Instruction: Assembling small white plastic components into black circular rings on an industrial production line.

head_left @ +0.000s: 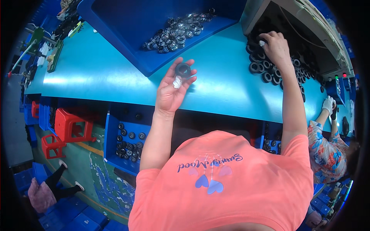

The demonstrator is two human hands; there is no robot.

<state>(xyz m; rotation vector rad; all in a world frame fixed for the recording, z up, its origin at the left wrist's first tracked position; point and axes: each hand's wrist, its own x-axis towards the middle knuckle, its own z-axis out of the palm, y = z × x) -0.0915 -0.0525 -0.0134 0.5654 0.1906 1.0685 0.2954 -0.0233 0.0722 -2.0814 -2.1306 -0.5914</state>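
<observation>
The left hand [172,89] is raised palm-up over the turquoise counter [115,73], its fingers curled narrowly around a black ring-shaped part [183,70] pinched at the fingertips; a small white scrap [177,82] lies in the palm just below it. The right hand [275,47] reaches far forward to the pile of black rings [269,71] heaped on the counter at the mouth of a grey machine housing [262,9]; its fingers bend down onto the pile and a small white piece shows at one fingertip, but whether it grips a ring cannot be told.

Behind the left hand sits a large blue tray [127,23] with raised walls. It holds a loose cluster of shiny, clear-and-metal ring parts [177,30] gathered toward its near right corner, the rest of its floor showing bare blue. Below the counter's near edge, a blue bin [110,138] holds scattered small black round parts [129,148], and another blue bin on the right [269,133] holds a few more of the same kind.

At the far right, another person in a flowered sleeve [325,148] with a white glove [328,104] works at the same counter. Red plastic stools [71,125] stand on the floor to the left.
</observation>
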